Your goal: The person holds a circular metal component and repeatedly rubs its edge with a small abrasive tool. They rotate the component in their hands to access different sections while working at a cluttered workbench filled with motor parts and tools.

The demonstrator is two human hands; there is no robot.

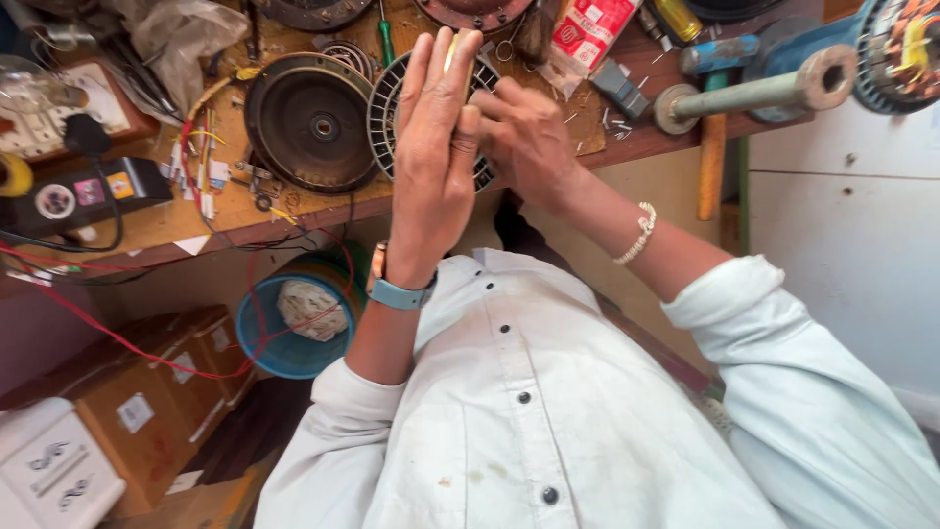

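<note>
The left hand (431, 147) is raised flat, fingers straight and pressed together, its back toward the camera. A thin pale strip (449, 51) shows at the fingertips, between the left hand and the right hand (526, 137); the right hand's fingers curl in against the left palm, and they seem to pinch that strip (the grip itself is hidden behind the left hand, so I cannot tell for sure which hand holds it). The left wrist wears a blue watch strap (399, 292), the right wrist a pale bead bracelet (638, 233).

Both hands hover just above a round slotted metal core (384, 122) that lies on the wooden tabletop (235, 211), partly covered by them. Just beside it, to its left, lies a dark round metal cover (308, 122). Farther left on the tabletop sit a bundle of coloured wires (196, 162) and a black box with a cord (83, 191). To the right a thick metal shaft (759, 90) juts out over the tabletop edge. Under the tabletop stands a blue bucket (257, 338) with a pale lump inside, next to brown cardboard boxes (147, 392).
</note>
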